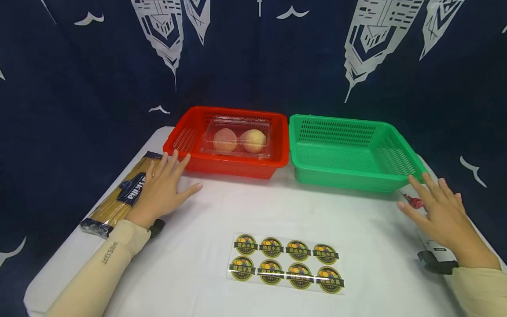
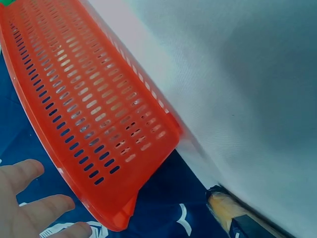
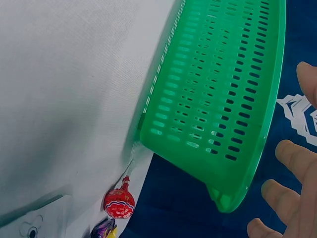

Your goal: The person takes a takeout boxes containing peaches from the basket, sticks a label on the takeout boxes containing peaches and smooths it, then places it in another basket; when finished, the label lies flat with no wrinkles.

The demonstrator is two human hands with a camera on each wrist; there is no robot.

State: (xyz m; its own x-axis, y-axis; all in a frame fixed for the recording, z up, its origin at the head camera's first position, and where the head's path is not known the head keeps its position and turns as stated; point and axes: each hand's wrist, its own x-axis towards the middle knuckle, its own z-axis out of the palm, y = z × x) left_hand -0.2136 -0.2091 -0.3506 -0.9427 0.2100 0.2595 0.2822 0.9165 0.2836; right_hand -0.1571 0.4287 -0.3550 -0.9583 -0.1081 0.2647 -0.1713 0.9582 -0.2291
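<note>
In the head view, a red basket [image 1: 229, 170] and a green basket [image 1: 348, 182] are set side by side at the far end of a white tabletop [image 1: 198, 273]. Two round fruits [image 1: 225, 141] are seen inside the red one in a clear box [image 1: 237, 119]; from the left wrist, only pale patches are shown through slots. By the right wrist camera, a red-wrapped sweet [image 3: 119, 203] is revealed, partly covered by the right hand [image 1: 445, 215] from the head. Both hands are held backs upward, each grip spread wide. Basket rims are overlapped by fingertips in the head view, yet gaps are shown from the wrists. A pasta packet [image 1: 119, 198] is partly hidden by the left hand [image 1: 162, 189]. In both wrist views, the hand is cut off. Eight round labels are carried on a sheet [image 1: 285, 264] nearest the viewer.
</note>
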